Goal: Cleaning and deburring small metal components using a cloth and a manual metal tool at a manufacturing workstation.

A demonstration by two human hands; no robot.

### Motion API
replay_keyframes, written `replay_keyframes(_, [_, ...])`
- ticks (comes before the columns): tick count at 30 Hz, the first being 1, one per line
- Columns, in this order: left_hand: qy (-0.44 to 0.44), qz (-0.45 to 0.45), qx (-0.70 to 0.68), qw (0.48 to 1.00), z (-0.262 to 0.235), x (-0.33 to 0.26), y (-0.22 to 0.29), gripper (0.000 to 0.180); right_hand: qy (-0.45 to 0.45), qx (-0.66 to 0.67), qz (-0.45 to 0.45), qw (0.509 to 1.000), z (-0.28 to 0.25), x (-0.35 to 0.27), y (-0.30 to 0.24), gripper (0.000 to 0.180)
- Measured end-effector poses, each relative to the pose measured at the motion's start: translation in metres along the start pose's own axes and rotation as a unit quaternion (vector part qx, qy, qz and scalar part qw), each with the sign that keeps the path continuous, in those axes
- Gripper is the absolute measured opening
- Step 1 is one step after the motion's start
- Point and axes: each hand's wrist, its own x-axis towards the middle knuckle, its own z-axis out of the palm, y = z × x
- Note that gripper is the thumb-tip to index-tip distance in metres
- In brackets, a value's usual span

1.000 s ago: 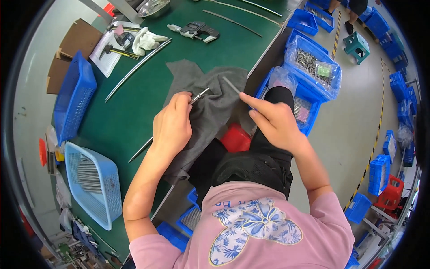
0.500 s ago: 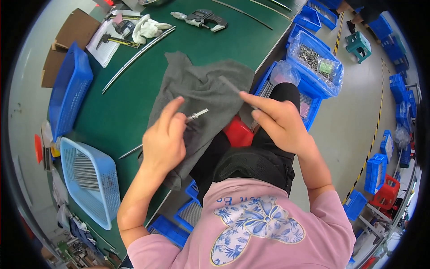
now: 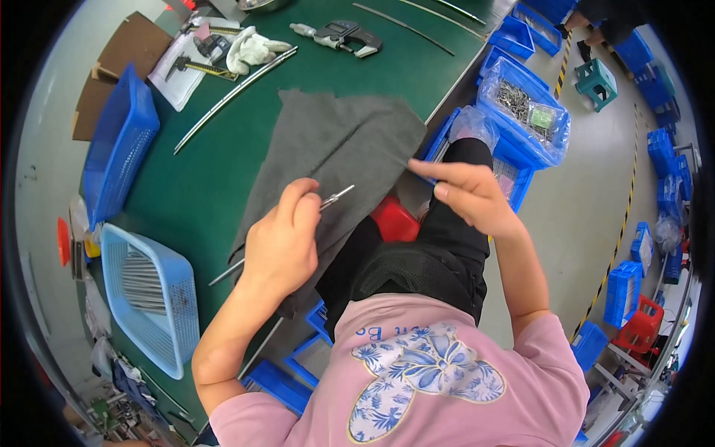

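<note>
Head view; left hand (image 3: 283, 242) partly hides rod (image 3: 338, 197).

- The left hand (image 3: 281, 249) and its wrist hid the middle of the metal rod (image 3: 342, 194).
- Whatever the right hand (image 3: 478, 201) held was too blurred to make out against the grey cloth (image 3: 313, 130).
- The upper edge cut off the metal bowl (image 3: 261, 4) and a co-worker (image 3: 614, 22).
- The bagged metal parts (image 3: 512, 98) were too small to tell apart.
</note>
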Motion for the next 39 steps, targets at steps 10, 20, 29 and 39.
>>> replay_keyframes(10, [0.021,0.055,0.021,0.998,0.041,0.054,0.023,0.021,0.18,-0.017,-0.05,0.982,0.012,-0.025,0.014,0.041])
replay_keyframes(20, [0.037,0.059,0.003,0.998,0.032,0.055,0.018,0.016,0.205,-0.196,-0.127,0.951,0.01,-0.012,0.047,0.043])
replay_keyframes(29, [0.035,0.068,0.022,0.997,0.036,0.063,0.027,0.015,0.223,-0.263,-0.123,0.931,-0.014,-0.017,0.042,0.042])
replay_keyframes(39, [0.093,0.075,-0.004,0.993,0.056,0.063,0.022,0.016,0.26,-0.306,-0.114,0.909,0.012,-0.03,0.023,0.048])
